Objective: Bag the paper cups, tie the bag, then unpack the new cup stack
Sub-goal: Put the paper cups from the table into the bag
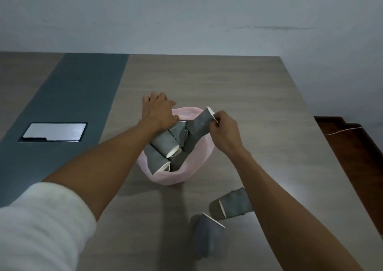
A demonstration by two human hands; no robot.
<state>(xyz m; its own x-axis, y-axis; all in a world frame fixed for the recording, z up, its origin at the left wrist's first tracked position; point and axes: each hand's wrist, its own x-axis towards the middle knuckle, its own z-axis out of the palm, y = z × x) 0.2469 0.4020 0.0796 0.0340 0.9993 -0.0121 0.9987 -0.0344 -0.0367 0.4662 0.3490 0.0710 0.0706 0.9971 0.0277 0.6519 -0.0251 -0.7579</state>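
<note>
A pink plastic bag (199,167) lies open on the table's middle with several grey ribbed paper cups (163,144) piled inside. My right hand (224,131) pinches the rim of a stack of grey cups (200,125) that leans into the bag from its far right side. My left hand (158,112) reaches over the bag's far left rim with its fingers curled down; what it grips is hidden. Two more grey cups lie on their sides on the table nearer to me: one (234,203) by my right forearm and one (207,235) below it.
The wooden table (248,88) has a dark grey strip (78,96) down its left part with a silver cable hatch (54,132) set in it. The table's right edge drops to a brown floor (356,156) with a white cable. A pale wall stands behind.
</note>
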